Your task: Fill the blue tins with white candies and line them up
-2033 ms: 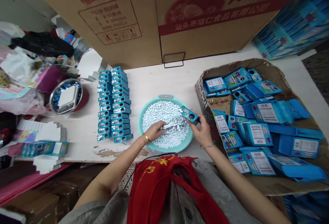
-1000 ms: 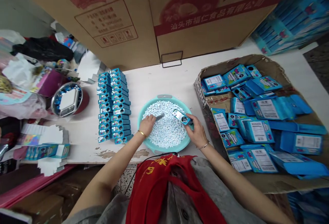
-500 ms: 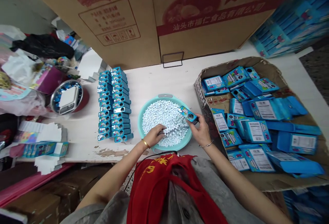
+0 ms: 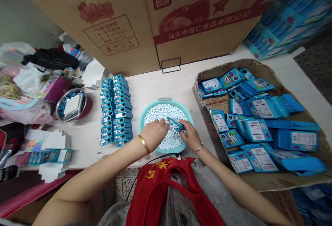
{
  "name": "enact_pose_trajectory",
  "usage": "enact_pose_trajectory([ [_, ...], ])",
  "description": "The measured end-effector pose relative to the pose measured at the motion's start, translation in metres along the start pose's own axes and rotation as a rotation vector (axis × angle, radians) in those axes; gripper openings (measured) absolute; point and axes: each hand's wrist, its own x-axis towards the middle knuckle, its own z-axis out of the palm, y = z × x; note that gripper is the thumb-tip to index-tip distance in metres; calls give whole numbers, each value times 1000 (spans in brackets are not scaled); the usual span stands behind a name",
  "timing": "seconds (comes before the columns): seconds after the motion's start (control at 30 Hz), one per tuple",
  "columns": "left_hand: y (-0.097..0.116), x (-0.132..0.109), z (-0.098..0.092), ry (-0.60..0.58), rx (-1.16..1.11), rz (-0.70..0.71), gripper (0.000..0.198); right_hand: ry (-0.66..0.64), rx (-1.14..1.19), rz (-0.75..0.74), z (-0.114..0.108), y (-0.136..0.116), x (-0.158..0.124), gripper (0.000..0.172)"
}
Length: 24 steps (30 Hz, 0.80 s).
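Note:
A turquoise basin (image 4: 188, 113) full of small round white candies (image 4: 166, 112) stands in front of me on the table. Over it, my right hand (image 4: 191, 136) grips a small blue candy box (image 4: 177, 125), which lies tilted with white candies at its upper side. My left hand (image 4: 156, 134) is closed at the left end of that box, knuckles up; what its fingers hold, if anything, is hidden. To the left stand two rows of blue candy boxes (image 4: 121, 105), packed tight, some with white candies showing at their ends.
At right, a cut-down carton (image 4: 201, 103) holds many flat blue boxes (image 4: 259, 131). A large brown carton (image 4: 135, 22) walls off the back. Further left sit a metal bowl (image 4: 88, 105) with a white device (image 4: 73, 107) on it, and bags. Stacked blue packs (image 4: 282, 22) rise at the back right.
My right hand has brought the blue box left and lower over the basin. My left hand has risen out of the candies to the box's end. The view has shifted slightly.

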Motion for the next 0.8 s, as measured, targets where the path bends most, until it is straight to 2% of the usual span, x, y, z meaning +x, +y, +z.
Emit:
enact_pose_trajectory([
  [0.07, 13, -1, -10, 5, 47, -5, 24, 5, 20, 4, 4, 0, -1, 45],
  [0.13, 16, -5, -17, 26, 61, 0, 23, 19, 45, 5, 5, 1, 0, 45],
  [0.23, -5, -8, -22, 91, 31, 8, 18, 29, 92, 1, 1, 0, 4, 46],
  [0.3, -28, -2, -16, 184, -54, 61, 22, 31, 127, 1, -5, -6, 9, 47],
  [0.4, -54, 21, 6, 312, -225, 216, 56, 26, 165, 1, -12, -20, 16, 47],
  [0.43, -59, 30, 15, 323, -277, 267, 56, 14, 171, -2, -15, -24, 18, 46],
  [0.5, -62, 46, 27, 312, -364, 345, 43, -16, 182, 3, -22, -25, 26, 44],
  [0.53, -63, 53, 30, 311, -399, 367, 34, -13, 191, 23, -29, -21, 31, 43],
  [0.6, -68, 62, 30, 348, -452, 371, 25, 84, 190, 107, -53, 2, 44, 41],
  [0.67, -82, 67, 24, 438, -488, 318, 25, 257, 107, 228, -89, 38, 55, 37],
  [0.7, -92, 69, 21, 490, -500, 275, 26, 284, 14, 287, -110, 57, 60, 36],
  [0.8, -130, 79, 20, 640, -494, 97, 29, 128, -228, 484, -158, 112, 64, 23],
])
